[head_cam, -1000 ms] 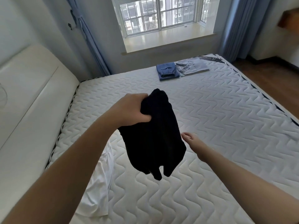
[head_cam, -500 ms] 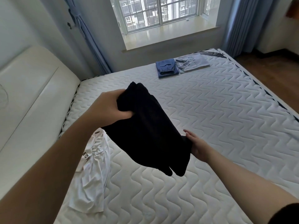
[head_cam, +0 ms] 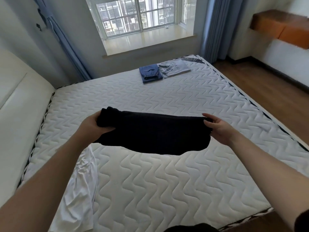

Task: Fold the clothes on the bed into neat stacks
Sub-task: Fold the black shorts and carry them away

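Observation:
A black garment [head_cam: 153, 133] is stretched out level in the air above the white quilted mattress [head_cam: 175, 181]. My left hand [head_cam: 92, 125] grips its bunched left end. My right hand [head_cam: 217, 127] pinches its right end between thumb and fingers. A crumpled white shirt [head_cam: 80, 190] lies on the mattress under my left forearm. At the far edge of the bed rest a folded blue garment [head_cam: 150, 72] and, beside it on the right, a folded grey one [head_cam: 174, 68].
A padded cream headboard [head_cam: 18, 101] runs along the left. The window [head_cam: 138, 15] with its sill and blue curtains stands behind the bed. Wooden floor [head_cam: 267, 84] lies to the right, with an orange-topped shelf on the wall.
The black garment hung from my left hand alone; my right hand has taken its other end and both hands have pulled it out sideways, level.

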Tool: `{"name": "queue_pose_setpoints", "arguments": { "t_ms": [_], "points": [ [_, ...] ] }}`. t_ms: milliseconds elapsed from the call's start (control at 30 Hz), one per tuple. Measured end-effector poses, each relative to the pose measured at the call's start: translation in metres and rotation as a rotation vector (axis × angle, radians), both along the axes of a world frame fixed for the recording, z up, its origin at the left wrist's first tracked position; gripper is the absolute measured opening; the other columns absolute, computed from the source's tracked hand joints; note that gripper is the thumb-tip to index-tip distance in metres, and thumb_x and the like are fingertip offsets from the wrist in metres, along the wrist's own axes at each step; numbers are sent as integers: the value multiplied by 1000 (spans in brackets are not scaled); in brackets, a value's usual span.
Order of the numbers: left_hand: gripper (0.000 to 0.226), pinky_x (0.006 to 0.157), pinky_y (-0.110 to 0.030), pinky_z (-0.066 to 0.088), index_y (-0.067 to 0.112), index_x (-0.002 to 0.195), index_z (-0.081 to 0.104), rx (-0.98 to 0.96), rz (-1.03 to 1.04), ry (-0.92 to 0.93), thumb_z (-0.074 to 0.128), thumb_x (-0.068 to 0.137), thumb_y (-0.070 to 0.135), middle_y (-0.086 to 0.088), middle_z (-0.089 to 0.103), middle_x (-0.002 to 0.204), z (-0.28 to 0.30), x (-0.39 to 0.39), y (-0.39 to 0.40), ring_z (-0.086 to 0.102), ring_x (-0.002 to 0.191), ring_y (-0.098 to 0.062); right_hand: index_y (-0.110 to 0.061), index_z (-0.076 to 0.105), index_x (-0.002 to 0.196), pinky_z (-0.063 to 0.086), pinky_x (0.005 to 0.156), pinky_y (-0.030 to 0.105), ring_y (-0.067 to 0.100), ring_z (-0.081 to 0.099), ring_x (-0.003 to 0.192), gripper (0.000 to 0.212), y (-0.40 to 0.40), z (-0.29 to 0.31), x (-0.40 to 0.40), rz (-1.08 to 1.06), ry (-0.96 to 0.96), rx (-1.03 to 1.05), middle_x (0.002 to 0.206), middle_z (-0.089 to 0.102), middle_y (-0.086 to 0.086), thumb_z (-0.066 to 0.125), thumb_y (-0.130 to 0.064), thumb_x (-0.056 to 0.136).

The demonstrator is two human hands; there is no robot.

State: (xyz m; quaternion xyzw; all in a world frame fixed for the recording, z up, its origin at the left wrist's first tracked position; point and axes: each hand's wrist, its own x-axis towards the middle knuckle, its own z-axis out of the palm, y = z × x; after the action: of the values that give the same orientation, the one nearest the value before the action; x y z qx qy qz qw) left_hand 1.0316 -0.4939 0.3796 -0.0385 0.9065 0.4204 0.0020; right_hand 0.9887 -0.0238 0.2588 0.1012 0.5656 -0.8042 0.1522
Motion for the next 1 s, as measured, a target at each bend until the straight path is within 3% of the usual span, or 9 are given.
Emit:
{"name": "queue_pose_setpoints", "arguments": {
  "t_ms": [100, 267, 600, 733, 900, 1000],
  "points": [
    [43, 74, -25, 52, 57, 91, 64, 63, -42, -29, 88, 59, 41, 30, 69, 89, -15, 2, -1, 65, 81, 10, -22, 73, 109, 56, 67, 30, 23, 70, 88, 38, 12, 17, 14, -68, 65, 169, 104, 70, 8, 80, -21, 71],
    [50, 70, -24, 52, 53, 94, 66, 193, -100, -75, 83, 47, 53, 23, 72, 91, -42, 3, 11, 68, 82, 4, -22, 77, 98, 55, 73, 22, 19, 71, 89, 21, 31, 32, 43, -206, 116, 279, 101, 72, 6, 77, -11, 81],
    [56, 68, -21, 53, 36, 101, 68, 340, -127, -293, 89, 50, 44, 17, 74, 92, -138, 43, 64, 70, 82, -1, -14, 71, 110, 54, 69, 17, 12, 70, 82, 28, 80, 8, 106, -215, -16, 472, 93, 71, 2, 75, -7, 83],
    [47, 66, -19, 53, 36, 99, 68, 354, -118, -384, 91, 57, 37, 19, 74, 92, -176, 67, 88, 71, 82, -1, -17, 73, 101, 54, 71, 14, 9, 70, 81, 21, 102, -11, 116, -137, -65, 568, 92, 71, 4, 72, -4, 85],
    [49, 71, -25, 54, 42, 98, 68, 327, -65, -473, 89, 54, 48, 18, 74, 92, -215, 89, 122, 70, 83, -1, -5, 65, 116, 54, 73, 12, 13, 66, 88, 27, 138, -45, 110, 21, -153, 634, 104, 68, 11, 63, 3, 90],
    [53, 81, -33, 56, 35, 108, 67, 295, 19, -528, 91, 61, 41, 8, 74, 97, -239, 110, 146, 70, 92, -12, -5, 66, 116, 53, 71, 11, 10, 66, 89, 27, 158, -65, 92, 97, -198, 644, 102, 70, 7, 62, 3, 91]
  ]
}}
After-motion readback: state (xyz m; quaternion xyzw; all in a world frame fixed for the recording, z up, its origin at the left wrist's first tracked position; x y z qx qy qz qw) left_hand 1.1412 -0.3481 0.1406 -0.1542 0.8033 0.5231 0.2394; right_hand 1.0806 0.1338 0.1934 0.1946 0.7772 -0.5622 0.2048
